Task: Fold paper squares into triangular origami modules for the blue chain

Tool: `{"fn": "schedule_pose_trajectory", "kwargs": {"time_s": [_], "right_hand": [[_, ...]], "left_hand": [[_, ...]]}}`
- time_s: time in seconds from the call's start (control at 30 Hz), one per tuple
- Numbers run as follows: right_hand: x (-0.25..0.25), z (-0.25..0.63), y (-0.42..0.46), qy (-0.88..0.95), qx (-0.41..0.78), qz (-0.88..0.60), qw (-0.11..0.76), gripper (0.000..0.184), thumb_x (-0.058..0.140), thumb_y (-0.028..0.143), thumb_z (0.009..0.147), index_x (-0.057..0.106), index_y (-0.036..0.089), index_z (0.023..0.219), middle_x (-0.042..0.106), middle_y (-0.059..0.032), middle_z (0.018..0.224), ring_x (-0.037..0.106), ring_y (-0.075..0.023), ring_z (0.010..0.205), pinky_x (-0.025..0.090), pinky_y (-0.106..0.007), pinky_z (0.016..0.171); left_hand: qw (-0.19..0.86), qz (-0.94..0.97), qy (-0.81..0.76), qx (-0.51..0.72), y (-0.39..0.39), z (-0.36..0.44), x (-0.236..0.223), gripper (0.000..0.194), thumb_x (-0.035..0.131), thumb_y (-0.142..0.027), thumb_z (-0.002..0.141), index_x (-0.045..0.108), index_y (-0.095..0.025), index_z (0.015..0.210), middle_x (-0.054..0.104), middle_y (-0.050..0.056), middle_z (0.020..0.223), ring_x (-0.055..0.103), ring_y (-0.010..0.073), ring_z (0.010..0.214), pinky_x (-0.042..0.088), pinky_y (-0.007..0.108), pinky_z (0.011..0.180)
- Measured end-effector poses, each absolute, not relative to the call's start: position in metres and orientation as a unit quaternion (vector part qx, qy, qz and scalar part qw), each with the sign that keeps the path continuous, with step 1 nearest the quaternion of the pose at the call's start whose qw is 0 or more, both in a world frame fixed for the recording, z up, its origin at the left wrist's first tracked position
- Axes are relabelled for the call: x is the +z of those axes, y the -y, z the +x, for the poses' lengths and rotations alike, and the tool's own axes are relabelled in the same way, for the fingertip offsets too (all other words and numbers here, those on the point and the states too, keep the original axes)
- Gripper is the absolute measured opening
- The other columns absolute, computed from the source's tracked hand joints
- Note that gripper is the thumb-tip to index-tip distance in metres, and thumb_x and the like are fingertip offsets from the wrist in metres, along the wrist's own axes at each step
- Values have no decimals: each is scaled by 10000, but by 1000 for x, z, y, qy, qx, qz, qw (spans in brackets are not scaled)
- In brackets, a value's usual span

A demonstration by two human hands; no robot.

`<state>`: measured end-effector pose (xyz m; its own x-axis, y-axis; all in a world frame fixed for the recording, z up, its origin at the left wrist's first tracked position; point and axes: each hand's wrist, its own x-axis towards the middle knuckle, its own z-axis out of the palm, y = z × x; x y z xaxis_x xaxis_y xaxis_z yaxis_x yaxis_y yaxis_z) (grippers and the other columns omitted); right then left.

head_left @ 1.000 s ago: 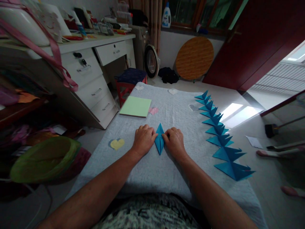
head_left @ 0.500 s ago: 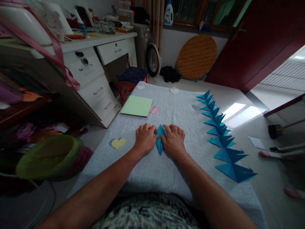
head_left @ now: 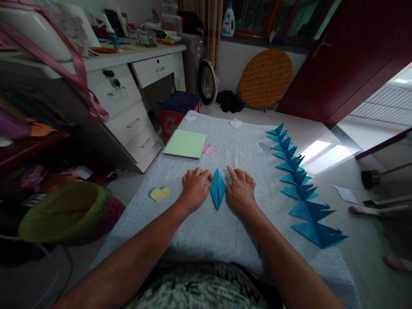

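Left hand [head_left: 195, 189], grip half-open, touches blue paper [head_left: 218, 189]; right hand [head_left: 240, 189], grip open; green bin [head_left: 64, 212], contents unclear.

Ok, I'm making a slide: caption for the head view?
Left hand and right hand flank blue folded paper on pale cloth; folded shapes line its right side.

From where I stand, the left forearm [head_left: 138, 246] reaches toward between one and two o'clock, the right forearm [head_left: 286, 257] toward between ten and eleven. The left hand [head_left: 195, 186] is low, its fingers bent. The right hand [head_left: 240, 191] is more spread (both are bare), its index finger [head_left: 231, 173] pointing to eleven o'clock.
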<state>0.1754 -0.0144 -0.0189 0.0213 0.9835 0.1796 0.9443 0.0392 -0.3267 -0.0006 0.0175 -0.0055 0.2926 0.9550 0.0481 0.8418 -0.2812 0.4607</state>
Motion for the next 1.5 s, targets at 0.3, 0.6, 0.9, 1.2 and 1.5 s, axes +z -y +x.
{"fn": "schedule_pose_trajectory", "kwargs": {"time_s": [0.3, 0.6, 0.9, 1.2, 1.5], "right_hand": [[-9, 171, 22, 714, 102, -658, 215, 134, 550, 274, 907, 654, 194, 929, 596, -114, 1095, 482, -307, 1087, 333, -470, 976], [-5, 168, 22, 730, 188, -616, 227, 151, 485, 144, 848, 617, 188, 906, 624, -88, 1020, 500, -261, 1016, 352, -417, 925], [-7, 172, 22, 749, 277, -506, 325, 313, 416, 87, 832, 636, 165, 1041, 663, -87, 1005, 590, -211, 956, 446, -372, 899], [-1, 168, 26, 660, 325, -493, 464, 397, 402, 72, 802, 528, 234, 1142, 639, -54, 1049, 681, -164, 912, 533, -332, 836], [-2, 173, 22, 756, 193, -487, 393, 203, 476, 81, 842, 623, 200, 915, 635, -91, 1013, 584, -217, 995, 479, -372, 918]], "left_hand": [[254, 797, -496, 232, -16, 3, -4, 244, 465, -41, 775, 657, -173, 845, 614, 53, 908, 602, 203, 896, 460, 333, 859], [241, 800, -503, 222, -12, 5, 6, 371, 484, -449, 967, 687, -174, 823, 622, 49, 859, 616, 202, 837, 457, 328, 785], [244, 805, -497, 212, -12, 2, 5, 326, 659, -496, 847, 727, -178, 873, 650, 42, 844, 618, 200, 803, 443, 301, 719], [404, 699, -482, 340, -16, 1, 7, 187, 586, -308, 866, 716, -176, 837, 721, 33, 808, 650, 185, 758, 471, 295, 713], [562, 607, -446, 342, -15, 8, -5, 300, 559, -221, 851, 491, -217, 1143, 663, -30, 746, 600, 132, 574, 465, 242, 566]]}}
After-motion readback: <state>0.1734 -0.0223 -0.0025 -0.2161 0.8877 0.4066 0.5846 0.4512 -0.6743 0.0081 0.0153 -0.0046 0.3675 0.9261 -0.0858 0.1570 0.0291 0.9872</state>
